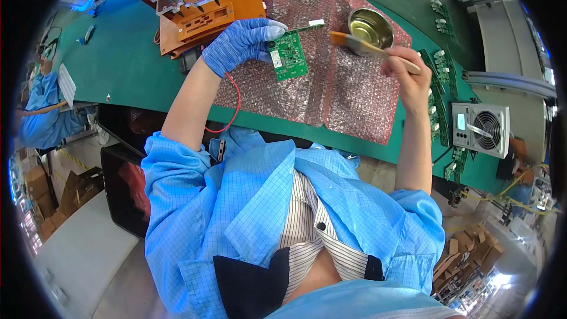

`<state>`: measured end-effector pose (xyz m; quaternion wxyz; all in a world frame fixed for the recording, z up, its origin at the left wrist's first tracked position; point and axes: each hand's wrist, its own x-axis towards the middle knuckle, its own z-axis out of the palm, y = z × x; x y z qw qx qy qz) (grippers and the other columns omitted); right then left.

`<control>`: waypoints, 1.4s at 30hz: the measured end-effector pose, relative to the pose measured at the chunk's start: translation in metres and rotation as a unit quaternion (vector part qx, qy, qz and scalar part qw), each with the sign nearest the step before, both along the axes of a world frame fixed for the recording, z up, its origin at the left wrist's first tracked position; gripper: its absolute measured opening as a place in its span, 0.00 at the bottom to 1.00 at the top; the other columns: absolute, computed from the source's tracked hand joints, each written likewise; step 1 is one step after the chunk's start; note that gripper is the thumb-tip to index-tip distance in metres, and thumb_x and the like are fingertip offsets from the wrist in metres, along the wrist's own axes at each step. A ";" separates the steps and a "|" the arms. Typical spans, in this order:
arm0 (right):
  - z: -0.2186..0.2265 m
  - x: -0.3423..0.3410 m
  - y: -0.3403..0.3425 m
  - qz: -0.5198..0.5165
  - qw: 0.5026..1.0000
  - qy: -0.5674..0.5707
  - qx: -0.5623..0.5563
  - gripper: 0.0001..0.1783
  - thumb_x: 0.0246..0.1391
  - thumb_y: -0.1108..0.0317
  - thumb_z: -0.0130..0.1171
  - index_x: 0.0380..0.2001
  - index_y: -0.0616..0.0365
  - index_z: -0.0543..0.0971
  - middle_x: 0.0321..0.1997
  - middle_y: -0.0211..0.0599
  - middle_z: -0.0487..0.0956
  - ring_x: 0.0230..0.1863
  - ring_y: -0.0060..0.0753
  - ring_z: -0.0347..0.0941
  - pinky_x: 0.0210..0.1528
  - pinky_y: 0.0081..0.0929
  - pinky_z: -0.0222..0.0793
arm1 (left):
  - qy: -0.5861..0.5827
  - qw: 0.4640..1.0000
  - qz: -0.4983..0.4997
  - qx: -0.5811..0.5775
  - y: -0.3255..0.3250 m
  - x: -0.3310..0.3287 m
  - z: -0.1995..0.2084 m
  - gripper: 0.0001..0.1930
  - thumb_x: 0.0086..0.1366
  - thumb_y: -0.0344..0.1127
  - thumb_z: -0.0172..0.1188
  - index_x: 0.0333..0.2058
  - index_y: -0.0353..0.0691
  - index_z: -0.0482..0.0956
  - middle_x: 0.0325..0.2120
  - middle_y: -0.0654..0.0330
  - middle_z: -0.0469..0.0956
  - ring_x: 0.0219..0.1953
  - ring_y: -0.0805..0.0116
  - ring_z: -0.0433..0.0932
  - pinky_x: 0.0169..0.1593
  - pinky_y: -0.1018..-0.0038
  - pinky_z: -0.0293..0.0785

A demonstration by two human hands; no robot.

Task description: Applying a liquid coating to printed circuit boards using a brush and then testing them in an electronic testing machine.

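Note:
My left hand (237,46), in a blue knit glove, pinches a green circuit board (292,59) at its upper left edge, above the bubble wrap. A thin strip with a white block (316,23) sticks out to the right from the same fingers; whether it joins the board I cannot tell. Bare, my right hand (409,77) grips a flat paintbrush (372,47) by its pale wooden handle. The brush is slightly blurred, its brown bristles pointing left toward the board without touching it. Just behind the brush stands a round metal cup (388,28) with a yellowish inside.
Pink bubble wrap (360,103) covers part of the green table (139,80). An orange fixture (251,3) with a clear plate stands at the far left. More circuit boards (442,71) line the right, near a white fan unit (481,129). Another person's blue sleeve (41,115) shows at left.

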<state>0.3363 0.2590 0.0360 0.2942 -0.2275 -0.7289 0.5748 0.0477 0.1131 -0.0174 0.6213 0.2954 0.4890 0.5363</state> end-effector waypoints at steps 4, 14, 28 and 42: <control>0.007 -0.019 -0.015 0.034 0.999 -0.004 -0.005 0.10 0.50 0.71 0.52 0.35 0.65 0.73 0.25 0.33 0.74 0.27 0.21 0.70 0.30 0.18 0.66 | 0.047 0.999 -0.020 -0.011 0.007 0.006 0.008 0.20 0.52 0.46 0.60 0.41 0.41 0.74 0.33 0.62 0.75 0.36 0.72 0.75 0.38 0.75 0.75; -0.007 -0.044 -0.025 0.058 0.995 -0.080 0.030 0.08 0.52 0.67 0.52 0.33 0.61 0.74 0.19 0.26 0.71 0.22 0.14 0.65 0.23 0.14 0.61 | 0.112 0.994 -0.012 -0.012 0.012 0.011 0.001 0.21 0.51 0.48 0.60 0.40 0.40 0.75 0.30 0.62 0.76 0.31 0.73 0.77 0.35 0.77 0.76; -0.012 -0.043 -0.049 -0.045 0.997 -0.024 0.061 0.08 0.52 0.66 0.52 0.30 0.60 0.73 0.16 0.26 0.71 0.18 0.14 0.65 0.19 0.13 0.59 | 0.152 0.985 0.077 -0.015 0.020 0.024 0.004 0.17 0.53 0.43 0.60 0.38 0.38 0.76 0.30 0.61 0.77 0.30 0.74 0.77 0.30 0.81 0.76; -0.016 -0.037 -0.041 -0.037 0.998 -0.017 0.048 0.08 0.51 0.67 0.51 0.30 0.61 0.73 0.16 0.26 0.70 0.17 0.15 0.64 0.19 0.14 0.59 | 0.196 0.977 0.079 0.014 0.015 0.024 0.015 0.14 0.53 0.40 0.60 0.36 0.40 0.77 0.28 0.62 0.77 0.29 0.75 0.77 0.29 0.81 0.76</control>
